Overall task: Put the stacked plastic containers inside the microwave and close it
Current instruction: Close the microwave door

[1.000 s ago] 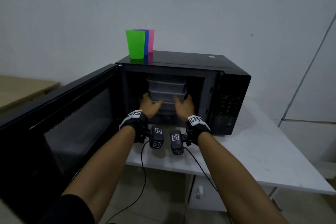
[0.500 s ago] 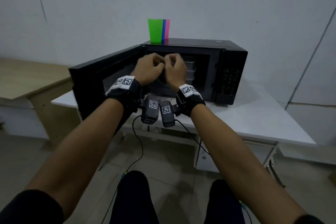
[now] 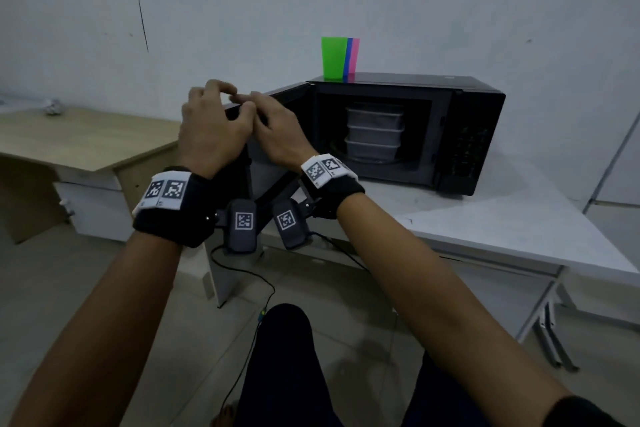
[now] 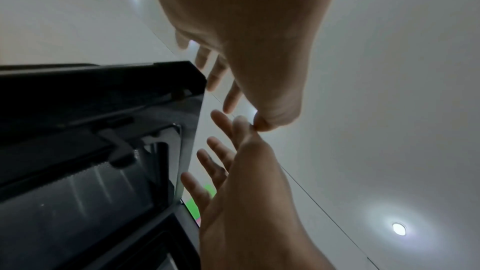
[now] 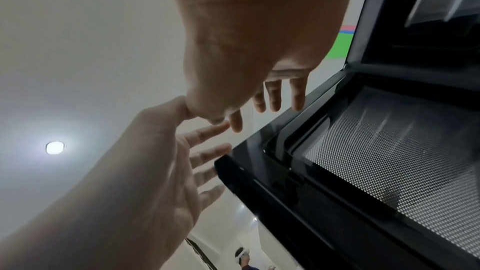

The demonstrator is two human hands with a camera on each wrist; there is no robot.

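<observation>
**A:** From the head camera, where did the containers (image 3: 374,133) sit?

**B:** Stacked inside the microwave (image 3: 408,128), on the white table (image 3: 519,218), with three coloured cups (image 3: 338,57) on its roof. The door (image 3: 273,135) stood swung out to the left. Both hands were up at its free top edge, the left hand (image 3: 211,128) just beside the right hand (image 3: 277,139), probably gathered there to swing it shut.

**A:** Gripping it?

**B:** Fingers looked bent there, but I couldn't tell from that view.

**A:** And the left wrist camera?

**B:** The left hand (image 4: 241,34) showed relaxed, spread fingers holding nothing, beside the door (image 4: 109,141) corner. The right hand (image 4: 233,182) had its fingers fanned out too; the thumbs seemed to touch.

**A:** The right wrist view?

**B:** Same story. The right hand (image 5: 246,48) hung its fingers loose above the door (image 5: 363,161) edge, and the left hand (image 5: 155,161) spread its fingers (image 5: 215,149) toward the door's corner. Neither had closed on anything. Whether a fingertip touched the door, I couldn't say.
</observation>
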